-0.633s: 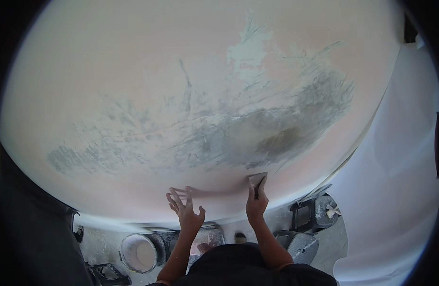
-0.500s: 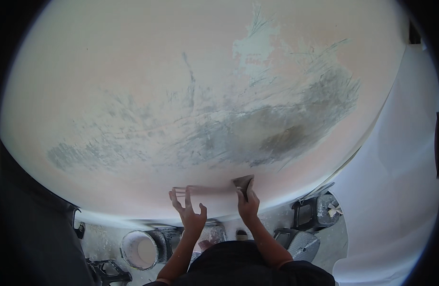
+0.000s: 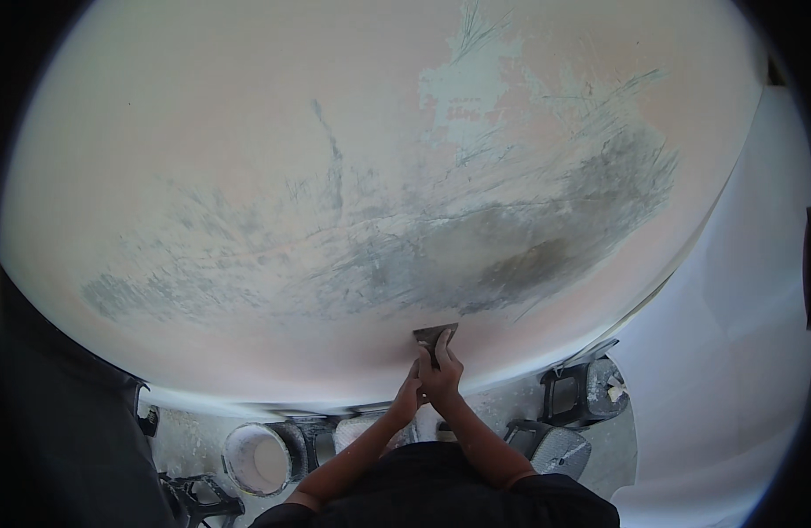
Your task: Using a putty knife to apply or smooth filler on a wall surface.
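A large curved pale-pink surface (image 3: 238, 132) bears grey scuffed patches, thin scratches and a pale green patch. At its lower middle, my right hand (image 3: 440, 375) grips a thin, dark, flat scraper blade (image 3: 427, 334), its wide edge on or close to the surface. My left hand (image 3: 407, 396) is just below and left, up against my right hand, its fingers drawn in and partly hidden, so what they hold cannot be made out.
A white bucket (image 3: 258, 462) stands below on a speckled floor, among several dark plastic stools (image 3: 208, 502), some plaster-smeared. White sheeting (image 3: 705, 378) hangs along the right side. A dark covering (image 3: 71, 414) fills the lower left.
My right hand and the scraper have moved left. My left hand has moved from spread fingers on the surface rightward and down against the right hand. The view has shifted slightly.
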`<state>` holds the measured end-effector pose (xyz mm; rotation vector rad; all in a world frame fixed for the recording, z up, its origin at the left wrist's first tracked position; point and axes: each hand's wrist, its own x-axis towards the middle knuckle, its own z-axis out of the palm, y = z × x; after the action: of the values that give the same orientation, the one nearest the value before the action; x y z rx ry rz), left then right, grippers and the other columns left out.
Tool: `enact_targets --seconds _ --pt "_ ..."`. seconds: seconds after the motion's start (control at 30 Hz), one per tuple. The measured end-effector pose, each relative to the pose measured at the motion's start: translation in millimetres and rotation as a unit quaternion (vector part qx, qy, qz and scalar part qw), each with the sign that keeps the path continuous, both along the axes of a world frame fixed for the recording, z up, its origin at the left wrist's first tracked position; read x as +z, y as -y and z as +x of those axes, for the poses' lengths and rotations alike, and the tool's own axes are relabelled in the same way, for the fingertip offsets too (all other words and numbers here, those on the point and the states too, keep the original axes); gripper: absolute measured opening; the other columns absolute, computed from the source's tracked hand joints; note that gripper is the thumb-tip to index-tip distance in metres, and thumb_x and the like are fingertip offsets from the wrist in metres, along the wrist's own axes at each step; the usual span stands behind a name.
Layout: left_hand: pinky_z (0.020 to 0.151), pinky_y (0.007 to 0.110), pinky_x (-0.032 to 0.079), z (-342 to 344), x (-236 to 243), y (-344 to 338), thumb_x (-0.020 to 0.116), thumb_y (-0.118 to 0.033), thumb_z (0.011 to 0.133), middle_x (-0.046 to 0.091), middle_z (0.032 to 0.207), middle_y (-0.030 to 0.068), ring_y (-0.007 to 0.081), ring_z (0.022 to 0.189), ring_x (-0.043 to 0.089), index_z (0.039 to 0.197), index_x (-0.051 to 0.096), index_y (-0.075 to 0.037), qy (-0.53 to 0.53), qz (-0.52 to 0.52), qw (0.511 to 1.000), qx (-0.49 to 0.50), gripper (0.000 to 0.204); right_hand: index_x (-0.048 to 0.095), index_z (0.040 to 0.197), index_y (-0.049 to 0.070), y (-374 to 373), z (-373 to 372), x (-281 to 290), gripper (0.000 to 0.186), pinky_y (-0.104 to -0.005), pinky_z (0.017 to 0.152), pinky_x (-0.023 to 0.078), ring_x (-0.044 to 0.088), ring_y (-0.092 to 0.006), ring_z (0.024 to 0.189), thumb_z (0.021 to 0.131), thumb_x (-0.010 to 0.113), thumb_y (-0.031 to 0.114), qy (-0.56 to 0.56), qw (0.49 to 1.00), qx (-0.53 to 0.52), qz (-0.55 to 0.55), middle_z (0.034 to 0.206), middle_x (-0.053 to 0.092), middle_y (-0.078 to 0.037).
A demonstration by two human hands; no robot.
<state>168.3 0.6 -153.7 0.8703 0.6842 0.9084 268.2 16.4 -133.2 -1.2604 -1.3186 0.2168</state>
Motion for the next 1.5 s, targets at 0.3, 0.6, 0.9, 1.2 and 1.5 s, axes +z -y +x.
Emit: enact_targets --seconds 0.3,0.6,0.9,1.2,1.5 --pt "0.114 0.038 0.027 13.1 -17.6 18.1 0.028 -0.035 0.094 0.027 0.153 0.01 0.024 0.14 0.03 0.154 0.007 -0.012 0.056 -0.033 0.997 0.031 0.067 0.046 0.134 -0.007 10.5 -5.0 9.1 0.056 -0.0392 0.055 0.051 0.066 -0.0373 0.065 0.085 0.069 0.009 -0.009 0.999 0.018 -0.048 0.078 0.063 -0.024" --pt "0.112 0.036 0.031 6.8 -28.8 17.6 0.027 -0.042 0.093 0.033 0.149 0.0115 0.0245 0.136 0.037 0.152 0.013 -0.009 0.03 0.016 0.999 0.037 0.068 0.046 0.135 -0.006 8.6 -11.1 22.3 0.057 -0.0403 0.054 0.051 0.064 -0.0374 0.062 0.086 0.069 0.012 -0.014 0.999 0.027 -0.031 0.076 0.063 -0.023" --pt "0.111 0.037 0.03 -0.6 -64.5 19.7 0.025 -0.045 0.093 0.035 0.145 0.0135 0.0243 0.134 0.037 0.148 0.019 -0.005 0.048 0.003 0.999 0.008 0.068 0.046 0.136 -0.006 14.6 -19.3 32.8 0.057 -0.0397 0.054 0.05 0.064 -0.0368 0.062 0.087 0.068 0.014 -0.031 0.998 0.046 -0.031 0.075 0.062 -0.025" --pt "0.108 0.038 0.035 -4.3 -75.3 19.0 0.027 -0.048 0.092 0.046 0.138 0.0128 0.0258 0.128 0.045 0.143 0.033 -0.002 0.038 0.042 0.996 0.072 0.069 0.045 0.136 -0.006 20.6 -26.1 43.9 0.056 -0.0387 0.057 0.052 0.066 -0.0361 0.065 0.088 0.066 0.013 -0.045 0.997 0.06 -0.036 0.077 0.064 -0.025" --pt "0.115 0.038 0.023 -7.1 -48.8 38.4 0.023 -0.05 0.094 0.022 0.153 0.0159 0.0265 0.141 0.026 0.152 0.003 -0.004 0.037 0.031 0.999 0.006 0.076 0.043 0.138 -0.006 27.6 -20.5 29.4 0.061 -0.0345 0.054 0.051 0.066 -0.0267 0.059 0.085 0.069 0.011 -0.02 0.996 0.056 -0.07 0.07 0.063 -0.02"
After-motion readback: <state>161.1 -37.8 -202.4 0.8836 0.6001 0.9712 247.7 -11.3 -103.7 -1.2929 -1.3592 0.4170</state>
